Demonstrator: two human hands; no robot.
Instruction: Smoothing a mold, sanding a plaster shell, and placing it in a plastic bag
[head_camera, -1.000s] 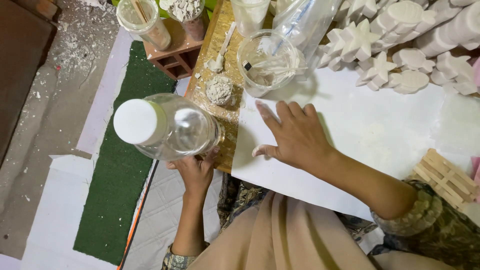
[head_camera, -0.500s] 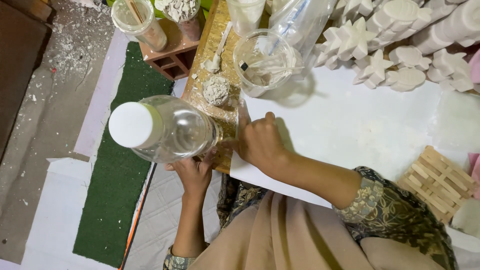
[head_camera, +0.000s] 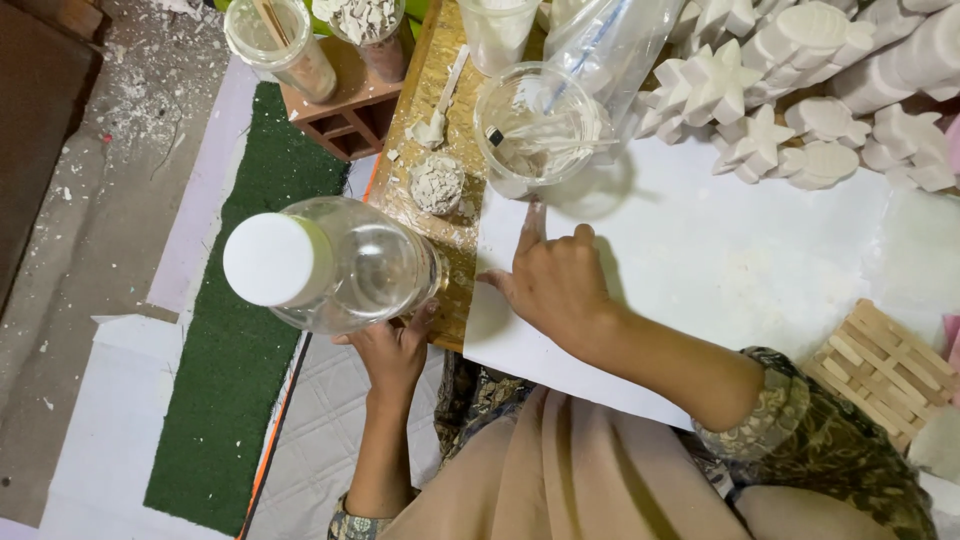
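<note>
My left hand (head_camera: 392, 345) grips the base of a clear plastic bottle (head_camera: 335, 263) with a white cap, held upright at the wooden board's left edge. My right hand (head_camera: 552, 285) rests on a white sheet (head_camera: 720, 270), knuckles bent and index finger stretched toward a clear plastic cup (head_camera: 535, 128) that holds white paste and a stirring stick. The fingertip is just short of the cup. A lump of white plaster (head_camera: 438, 183) lies on the wooden board (head_camera: 440, 80) between the bottle and the cup.
Several white plaster casts (head_camera: 800, 90), star and oval shaped, crowd the far right. A small wooden slat pallet (head_camera: 880, 360) sits at the right. Two clear jars (head_camera: 275, 40) stand on a red brick (head_camera: 345, 105). A green mat (head_camera: 240, 360) lies on the floor at left.
My right hand curled up near the bottle, then moved right and stretched its index finger toward the cup. The bottle stays in my left hand.
</note>
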